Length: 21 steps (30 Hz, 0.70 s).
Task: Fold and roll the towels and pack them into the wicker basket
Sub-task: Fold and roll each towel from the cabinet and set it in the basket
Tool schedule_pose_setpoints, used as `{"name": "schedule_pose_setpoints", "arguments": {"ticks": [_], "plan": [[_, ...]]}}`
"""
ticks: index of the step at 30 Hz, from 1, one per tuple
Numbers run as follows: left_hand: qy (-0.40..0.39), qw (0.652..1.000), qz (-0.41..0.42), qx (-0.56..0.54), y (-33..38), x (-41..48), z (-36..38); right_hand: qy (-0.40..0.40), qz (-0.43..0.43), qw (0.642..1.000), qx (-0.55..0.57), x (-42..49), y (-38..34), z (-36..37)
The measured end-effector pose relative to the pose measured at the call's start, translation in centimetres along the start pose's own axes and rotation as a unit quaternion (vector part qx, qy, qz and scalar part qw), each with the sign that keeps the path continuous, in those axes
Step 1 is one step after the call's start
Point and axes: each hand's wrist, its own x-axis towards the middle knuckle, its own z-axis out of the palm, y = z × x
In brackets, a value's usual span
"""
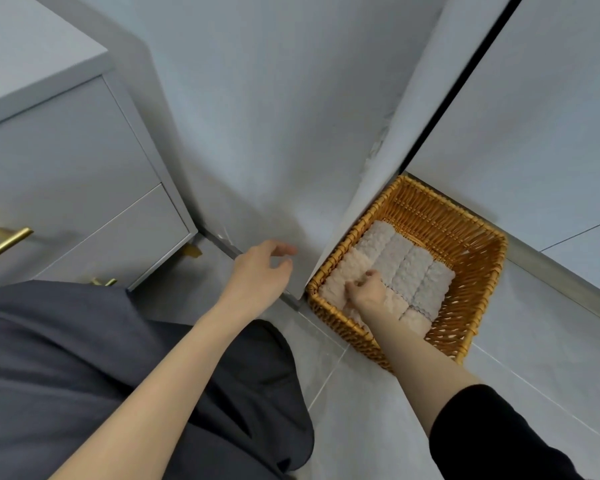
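Soft even light, faint shadows, wide-angle bending (edges), slight blur

My right hand (368,292) gripped a cream towel (347,268) beside grey rolls (409,268) in the wicker basket (471,258); my left hand (257,275) hovered, fingers loose.

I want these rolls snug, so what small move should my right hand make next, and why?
Probably tuck the cream rolled towel beside the grey rolled towels and let go: the right hand curls its fingers on it inside the orange woven wicker basket, while the left hand hovers open.

Wall corner (352,223) just beside wicker basket (487,292)
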Motion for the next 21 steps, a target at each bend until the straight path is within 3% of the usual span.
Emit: {"name": "schedule_pose_setpoints", "arguments": {"ticks": [2,4,6,13,21], "plan": [[0.000,1.000,-0.001,0.000,0.0,0.0,0.0,0.041,-0.093,0.993,-0.056,-0.1,-0.1,-0.1],[-0.003,1.000,-0.001,-0.002,0.0,-0.1,0.1,0.010,-0.184,0.973,-0.137,-0.2,-0.3,-0.2],[0.000,1.000,0.001,0.000,0.1,0.0,0.1,-0.042,-0.223,0.951,-0.208,-0.1,-0.4,-0.4],[-0.004,1.000,-0.002,0.001,0.0,0.3,0.3,-0.086,-0.188,0.929,-0.306,0.8,-0.9,0.3],[0.000,1.000,-0.004,0.002,-0.1,0.1,0.0,-0.097,-0.178,0.919,-0.337,0.2,-1.8,0.6]]}}
